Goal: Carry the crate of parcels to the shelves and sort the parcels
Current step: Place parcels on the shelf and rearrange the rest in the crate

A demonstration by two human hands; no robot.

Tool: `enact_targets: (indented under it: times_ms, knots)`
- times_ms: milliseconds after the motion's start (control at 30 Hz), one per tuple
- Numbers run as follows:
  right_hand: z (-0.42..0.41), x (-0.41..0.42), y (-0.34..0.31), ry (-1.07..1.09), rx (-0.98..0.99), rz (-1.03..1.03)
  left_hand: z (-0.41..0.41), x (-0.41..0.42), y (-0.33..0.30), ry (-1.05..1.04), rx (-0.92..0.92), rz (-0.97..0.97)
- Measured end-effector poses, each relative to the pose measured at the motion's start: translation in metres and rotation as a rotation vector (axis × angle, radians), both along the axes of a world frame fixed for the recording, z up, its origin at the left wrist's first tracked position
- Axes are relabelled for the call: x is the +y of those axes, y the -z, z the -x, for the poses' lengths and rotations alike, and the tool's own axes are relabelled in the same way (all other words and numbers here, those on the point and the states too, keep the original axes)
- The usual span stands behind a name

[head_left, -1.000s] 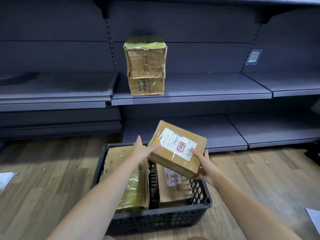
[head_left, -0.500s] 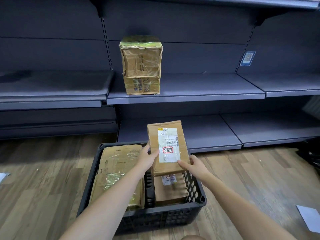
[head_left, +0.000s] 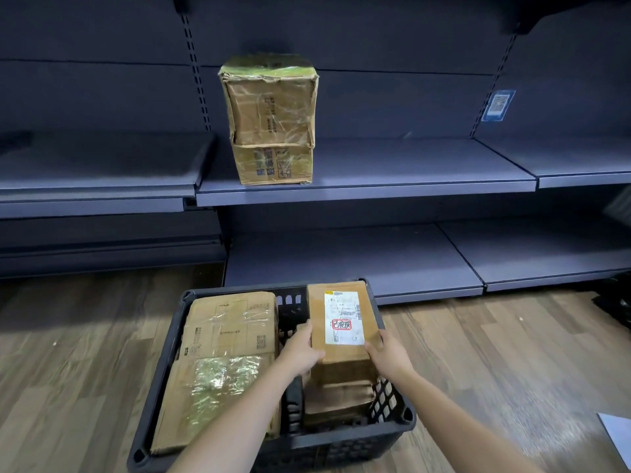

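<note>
Your dark plastic crate (head_left: pixel 392 418) sits on the wood floor (head_left: pixel 78 363) at the bottom centre of the frame, with its far rim close to the lowest shelf. In its left half lies a large flat carton (head_left: pixel 222 356), wrapped in clear tape that shines greenish near you; it fills that side from the far wall to the near wall. In the right half you have a small brown parcel (head_left: pixel 345 322) with a white label, a red stamp on it, facing up. It rests on top of another brown parcel (head_left: pixel 338 401) stacked lower in that same half.

Your left hand (head_left: pixel 300 353) is curled against the small parcel's left edge, fingers partly closed on it. Your right hand (head_left: pixel 389 356) presses its near right corner, fingers bent around the side. Both hands have hold of that one parcel.

Above, at the upper centre of the frame, two taped boxes (head_left: pixel 271 121) stand stacked on the middle shelf (head_left: pixel 409 172), at its left end near the upright. The lower shelf (head_left: pixel 341 261) lies between that shelf and the crate. A small blue tag (head_left: pixel 498 105) hangs on the back panel at the upper right. A white sheet (head_left: pixel 618 435) lies on the floor at the lower right edge, well apart from the crate.
</note>
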State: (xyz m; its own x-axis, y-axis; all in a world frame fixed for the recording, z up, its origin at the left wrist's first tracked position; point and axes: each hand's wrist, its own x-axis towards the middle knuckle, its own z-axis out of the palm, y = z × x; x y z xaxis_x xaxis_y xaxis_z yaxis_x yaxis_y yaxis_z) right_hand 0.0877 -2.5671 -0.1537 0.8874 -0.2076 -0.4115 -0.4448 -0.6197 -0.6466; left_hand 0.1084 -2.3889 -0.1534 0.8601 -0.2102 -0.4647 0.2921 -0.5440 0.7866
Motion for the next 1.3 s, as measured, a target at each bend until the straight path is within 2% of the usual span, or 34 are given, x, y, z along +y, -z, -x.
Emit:
enact_targets:
  times_ms: [200, 467, 533, 633, 700, 800, 967, 1100, 1300]
  knots:
    - [-0.020, 0.005, 0.038, -0.032, 0.039, 0.068, -0.012, 0.002, 0.049, -0.014, 0.007, -0.052]
    - [-0.021, 0.013, 0.075, -0.201, 0.012, 0.197, -0.024, -0.009, 0.089, -0.009, 0.045, -0.054]
    - [-0.016, 0.014, 0.085, -0.295, 0.019, 0.297, -0.024, -0.009, 0.096, -0.020, 0.035, -0.060]
    - [-0.016, 0.010, 0.091, -0.487, -0.062, 0.568, -0.021, -0.011, 0.102, 0.001, 0.015, -0.079]
    - [-0.019, 0.009, 0.089, -0.589, -0.064, 0.658, -0.021, -0.012, 0.103, 0.029, 0.001, -0.102]
    - [-0.022, 0.009, 0.088, -0.642, -0.037, 0.693, -0.023, -0.012, 0.099, 0.073, -0.015, -0.143]
    - [-0.022, 0.011, 0.085, -0.672, -0.013, 0.730, -0.020, -0.015, 0.092, 0.169, -0.128, -0.323]
    - [-0.025, 0.014, 0.072, -0.641, 0.029, 0.661, -0.014, -0.010, 0.075, 0.225, -0.148, -0.435]
    - [-0.022, 0.042, 0.037, -0.626, 0.002, 0.613, -0.010, 0.029, 0.034, 0.103, -0.201, -0.441]
